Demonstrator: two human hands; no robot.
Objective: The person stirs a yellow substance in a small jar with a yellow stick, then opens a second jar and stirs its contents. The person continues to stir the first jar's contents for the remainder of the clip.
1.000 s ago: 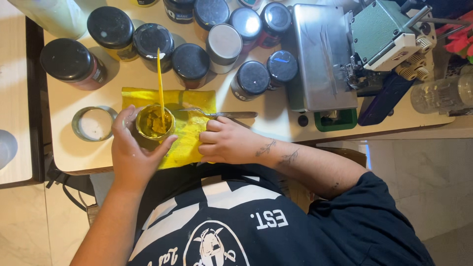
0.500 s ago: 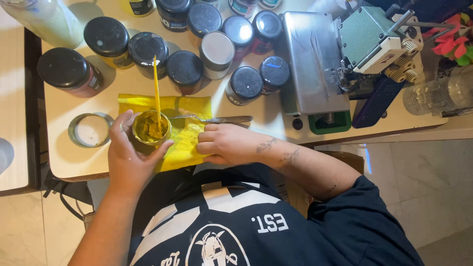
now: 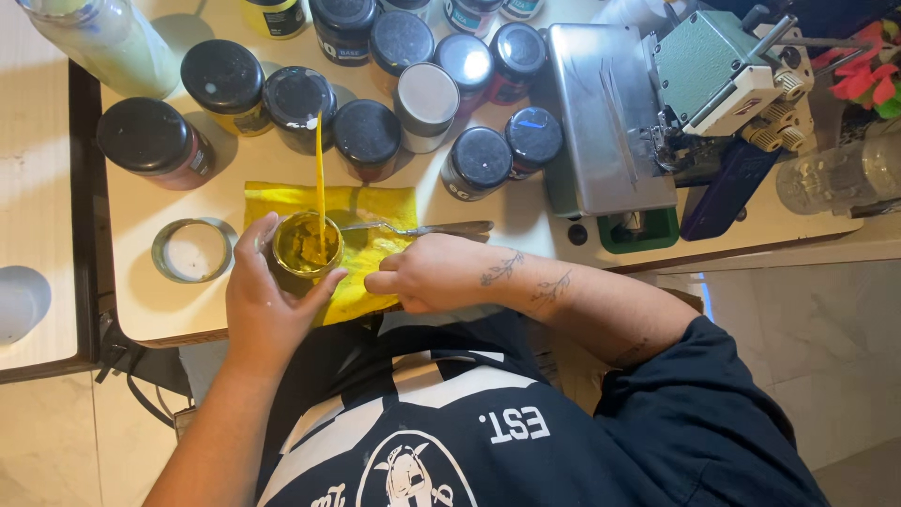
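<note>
From the head camera, looking straight down, the left hand (image 3: 266, 305) wraps its fingers (image 3: 251, 246) around an open jar of yellow paint (image 3: 307, 244), thumb on the near side and the other fingers curled round the far-left wall, so the hand is clamped on the jar and steadies it upright on a yellow cloth (image 3: 361, 246) spread on the table (image 3: 169, 310). A long yellow stick (image 3: 320, 178) stands in the jar, its lower end sunk in the paint and its long axis running almost straight away from the person, leaning toward the row of dark-lidded jars (image 3: 366, 131) at the back. The right hand (image 3: 427, 272) lies on the cloth just to the right of the jar, fingers drawn together and pointing left toward it, knuckles up; whether it pinches anything beneath cannot be told. Just beyond that hand a metal palette knife (image 3: 422, 228) lies flat, its long axis running left to right, the thin end reaching the jar's rim and the handle end pointing toward a sewing machine (image 3: 657, 113) on the right of the table. The right hand is therefore the nearer one to the knife, which sits just past its knuckles, while the stick rises within the left hand's grasp of the jar. A loose jar lid (image 3: 192, 251) rests on the table to the left of the left hand, apart from it.
</note>
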